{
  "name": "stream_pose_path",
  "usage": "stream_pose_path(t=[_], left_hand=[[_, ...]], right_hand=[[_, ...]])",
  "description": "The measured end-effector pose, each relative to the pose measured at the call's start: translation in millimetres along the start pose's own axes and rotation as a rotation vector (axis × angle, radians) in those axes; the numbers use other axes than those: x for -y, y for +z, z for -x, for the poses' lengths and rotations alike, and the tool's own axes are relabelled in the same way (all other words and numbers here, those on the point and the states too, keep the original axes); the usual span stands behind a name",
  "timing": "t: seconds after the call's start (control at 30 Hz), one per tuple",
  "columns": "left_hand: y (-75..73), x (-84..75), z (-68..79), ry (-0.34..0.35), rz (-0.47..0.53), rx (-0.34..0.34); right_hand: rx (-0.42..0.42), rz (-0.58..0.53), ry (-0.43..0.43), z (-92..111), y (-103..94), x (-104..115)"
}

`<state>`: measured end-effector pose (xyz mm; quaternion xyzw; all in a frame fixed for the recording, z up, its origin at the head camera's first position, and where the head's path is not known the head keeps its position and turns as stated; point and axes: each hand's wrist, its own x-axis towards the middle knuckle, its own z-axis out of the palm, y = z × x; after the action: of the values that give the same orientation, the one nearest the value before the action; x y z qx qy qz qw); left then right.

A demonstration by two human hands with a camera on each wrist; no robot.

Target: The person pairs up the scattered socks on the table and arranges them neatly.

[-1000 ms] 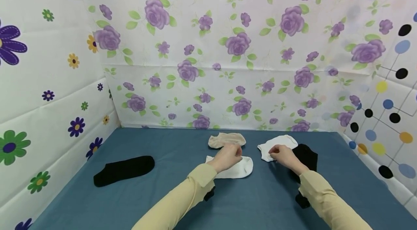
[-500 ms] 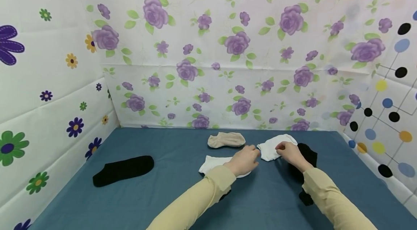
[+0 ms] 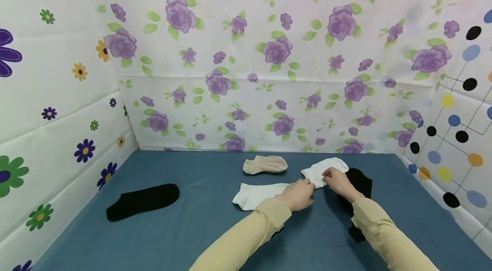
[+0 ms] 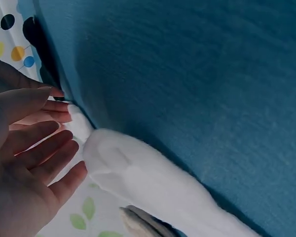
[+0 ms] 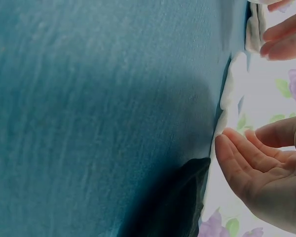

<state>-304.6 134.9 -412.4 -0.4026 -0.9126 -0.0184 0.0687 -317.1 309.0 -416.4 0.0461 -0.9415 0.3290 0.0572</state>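
Two white socks lie on the blue cloth in the head view, the left white sock [image 3: 254, 196] flat in the middle and the right white sock [image 3: 321, 169] farther back. My left hand [image 3: 297, 195] hovers over the toe end of the left sock, its fingers loosely bent with nothing between them in the left wrist view. By the near edge of the right sock is my right hand [image 3: 340, 183]; its fingers look relaxed and hold nothing in the right wrist view. Whether those fingertips touch the sock is hard to tell. A black sock [image 3: 361, 180] lies partly behind the right hand.
A beige sock [image 3: 265, 164] lies behind the left white sock. Far left is another black sock [image 3: 144, 202]. Floral fabric walls [image 3: 215, 113] stand behind and at both sides of the blue cloth [image 3: 184, 237]. More black material [image 3: 356, 232] shows beside the right sleeve.
My left hand has moved right across the left white sock, uncovering its cuff end and nearing my right hand. The right hand shifted slightly right, then back left, staying by the right white sock.
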Motion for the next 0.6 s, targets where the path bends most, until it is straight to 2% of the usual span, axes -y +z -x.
stream_pose_path(t=[0.13,0.37,0.5,0.6], left_hand=[[-4.3,-2.7,3.5,-0.024,-0.008,0.043],[1.1,-3.0,3.4,-0.047,-0.027,0.082],[1.7,-3.4,4.2,-0.049,-0.02,0.077],[2.4,-3.6,2.9,-0.063,-0.002,0.044]], right_hand=[[0.009,-0.026,-0.005,0.8,1.8,0.7],[0.054,-0.112,0.009,3.4,1.3,4.1],[0.067,-0.115,0.016,3.9,-0.5,5.5],[0.063,-0.118,0.02,3.2,-4.3,4.9]])
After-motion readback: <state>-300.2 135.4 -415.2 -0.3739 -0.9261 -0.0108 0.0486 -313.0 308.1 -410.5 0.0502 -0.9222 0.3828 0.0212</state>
